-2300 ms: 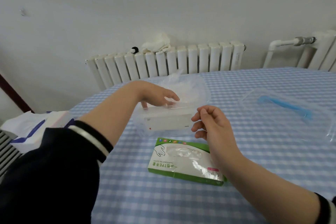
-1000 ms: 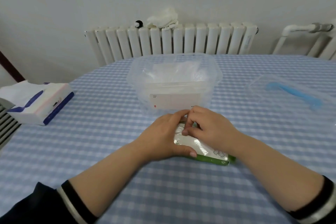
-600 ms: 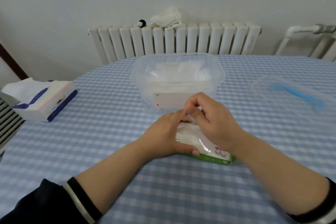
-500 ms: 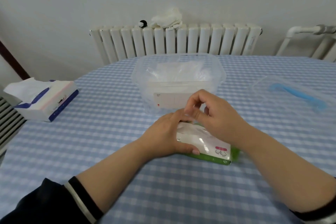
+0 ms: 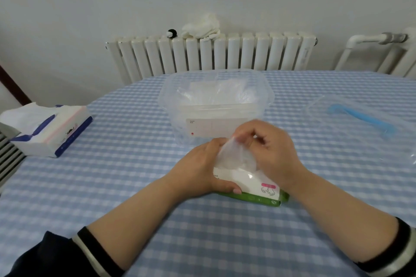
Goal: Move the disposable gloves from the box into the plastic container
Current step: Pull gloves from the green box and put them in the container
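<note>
The bench [image 5: 135, 186], under its blue check cloth, carries everything here. Largest on it is the clear plastic container [image 5: 216, 105], open at the top, standing just beyond the hands with a loose heap of thin gloves already inside. Just in front of it lies the green and white box [image 5: 249, 189], flat on the cloth.

A moment ago both hands were low on the box with nothing drawn out. Now the right hand [image 5: 274, 155] has risen a little, and its fingers [image 5: 245, 139] pinch the top of a filmy glove [image 5: 236, 157] that stands up out of the box opening, its lower part not yet out. The left hand [image 5: 200, 171] has stayed where it was, curled round the near left end of the box, thumb along the front edge, pinning it down. So I judge another glove is half freed, with only a short lift and carry left to the container.

To the right lies the clear lid [image 5: 360, 119] with its blue handle, well apart. On the left sits a tissue pack [image 5: 49, 132], also well apart. A radiator [image 5: 211, 56] runs along the wall behind, with a white cloth [image 5: 201, 26] bundled on top. Nothing lies between box and container; the near rim is the only thing I can see to clear.
</note>
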Available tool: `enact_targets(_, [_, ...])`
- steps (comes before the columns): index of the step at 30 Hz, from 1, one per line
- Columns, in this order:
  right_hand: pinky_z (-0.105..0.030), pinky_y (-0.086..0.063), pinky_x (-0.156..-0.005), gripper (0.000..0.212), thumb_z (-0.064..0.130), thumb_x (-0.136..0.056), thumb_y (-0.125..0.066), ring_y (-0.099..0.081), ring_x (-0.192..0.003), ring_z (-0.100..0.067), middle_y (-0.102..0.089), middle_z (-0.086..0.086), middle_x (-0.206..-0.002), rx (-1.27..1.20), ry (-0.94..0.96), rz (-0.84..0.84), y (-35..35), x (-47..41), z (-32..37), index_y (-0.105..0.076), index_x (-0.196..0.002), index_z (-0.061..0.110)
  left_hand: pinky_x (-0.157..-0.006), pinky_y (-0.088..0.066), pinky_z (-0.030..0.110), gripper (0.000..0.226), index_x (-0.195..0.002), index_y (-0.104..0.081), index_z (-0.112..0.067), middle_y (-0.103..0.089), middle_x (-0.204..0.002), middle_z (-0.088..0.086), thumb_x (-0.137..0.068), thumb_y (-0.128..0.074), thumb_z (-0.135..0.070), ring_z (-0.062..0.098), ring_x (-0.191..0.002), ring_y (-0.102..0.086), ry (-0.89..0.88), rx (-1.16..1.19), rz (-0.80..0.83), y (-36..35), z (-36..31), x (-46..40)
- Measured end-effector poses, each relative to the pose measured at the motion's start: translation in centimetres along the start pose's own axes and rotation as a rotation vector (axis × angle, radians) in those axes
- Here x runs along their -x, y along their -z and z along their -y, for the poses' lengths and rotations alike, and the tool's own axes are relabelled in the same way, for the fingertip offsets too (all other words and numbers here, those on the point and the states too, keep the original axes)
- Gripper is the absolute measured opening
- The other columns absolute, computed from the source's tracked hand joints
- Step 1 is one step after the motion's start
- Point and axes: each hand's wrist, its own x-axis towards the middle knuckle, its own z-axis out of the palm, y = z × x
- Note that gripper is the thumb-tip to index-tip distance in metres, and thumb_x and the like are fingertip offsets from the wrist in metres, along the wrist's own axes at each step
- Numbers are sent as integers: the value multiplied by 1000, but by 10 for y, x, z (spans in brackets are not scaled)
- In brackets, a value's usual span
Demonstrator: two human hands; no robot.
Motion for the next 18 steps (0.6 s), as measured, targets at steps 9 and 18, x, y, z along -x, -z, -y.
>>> enact_targets(9, [-36, -54, -79, 36, 28, -105, -36, -71, -90, -18, -74, -8, -95, -908, -458, -458, 30, -24, 32, -59, -118, 5, -91, -30, 16, 72, -132, -51, -29, -44, -112, -28, -72, -74, -60, 3, -113, -44, -56, -146, -5, 8, -15, 4])
enact_targets(18, [-52, -46, -101, 46, 33, -106, -28, -66, -110, -29, -70, -14, -115, -1156, -565, -501, 13, -11, 27, -49, -134, 3, -85, -54, 24, 24, -102, -68, -9, -73, -100, 7, -91, -68, -30, 13, -94, -68, 98, 927, -316, -2, -80, 6])
